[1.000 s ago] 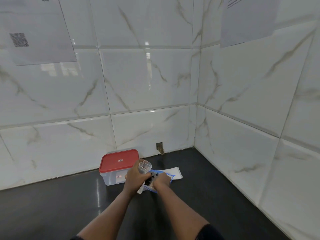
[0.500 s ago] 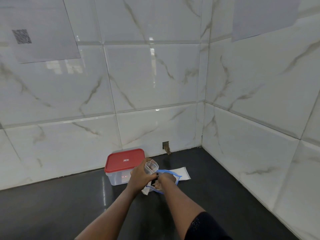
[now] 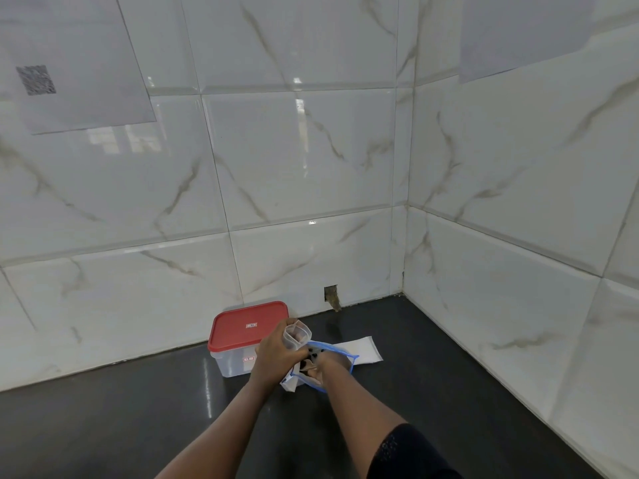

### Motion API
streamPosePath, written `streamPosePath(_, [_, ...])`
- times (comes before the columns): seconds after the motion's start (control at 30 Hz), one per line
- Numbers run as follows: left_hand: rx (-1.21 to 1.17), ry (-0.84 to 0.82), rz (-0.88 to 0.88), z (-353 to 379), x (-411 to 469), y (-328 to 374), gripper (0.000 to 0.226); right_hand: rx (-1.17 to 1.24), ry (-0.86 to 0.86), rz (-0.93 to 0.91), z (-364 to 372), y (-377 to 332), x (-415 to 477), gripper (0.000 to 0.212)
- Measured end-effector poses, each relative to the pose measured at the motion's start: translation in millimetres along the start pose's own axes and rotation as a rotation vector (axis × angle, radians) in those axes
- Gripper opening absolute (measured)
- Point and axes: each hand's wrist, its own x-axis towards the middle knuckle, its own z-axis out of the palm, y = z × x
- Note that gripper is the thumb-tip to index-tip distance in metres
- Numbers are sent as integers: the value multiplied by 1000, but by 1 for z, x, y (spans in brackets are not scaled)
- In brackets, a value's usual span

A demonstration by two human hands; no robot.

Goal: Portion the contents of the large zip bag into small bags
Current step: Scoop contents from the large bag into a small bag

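Observation:
The large zip bag [image 3: 340,354], clear with a blue zip rim, lies open on the dark counter with small dark pieces inside. My right hand [image 3: 316,369] reaches into its mouth, and the fingers are hidden inside the bag. My left hand [image 3: 276,350] holds a small clear bag [image 3: 296,335] upright with its mouth open, just left of and above the large bag's opening. Whether the right hand grips any pieces cannot be seen.
A clear plastic box with a red lid [image 3: 247,328] stands against the back wall, left of my hands. Flat white small bags [image 3: 363,350] lie on the counter [image 3: 432,392] behind the large bag. Tiled walls meet in a corner at the right.
My right hand has gone deeper into the large zip bag. The left hand still holds the small bag at the same spot. The camera moved slightly closer.

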Motion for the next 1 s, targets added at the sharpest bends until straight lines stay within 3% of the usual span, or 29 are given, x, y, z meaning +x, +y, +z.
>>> streamPosePath(0.03, [-3,4,-1,0,0,0,48,-107,38,-98,0,1,3,38])
streamPosePath(0.1, [-4,10,-7,2,0,-1,46,-252,71,-78,1,-1,12,35])
streamPosePath(0.27, [-2,18,-8,6,-3,1,44,-301,-2,-137,0,0,7,38])
streamPosePath(0.37, [-6,37,-18,6,-5,4,43,-330,62,-134,1,-3,5,21])
streamPosePath(0.67, [-67,98,-34,11,-9,7,45,-526,75,-219,2,-5,-13,34])
streamPosePath(0.8, [-76,116,-58,11,-8,8,44,-873,185,-391,-5,-14,-9,33])
streamPosePath(1.0, [-87,115,-121,11,-9,8,46,-932,81,-437,-23,-36,-19,26])
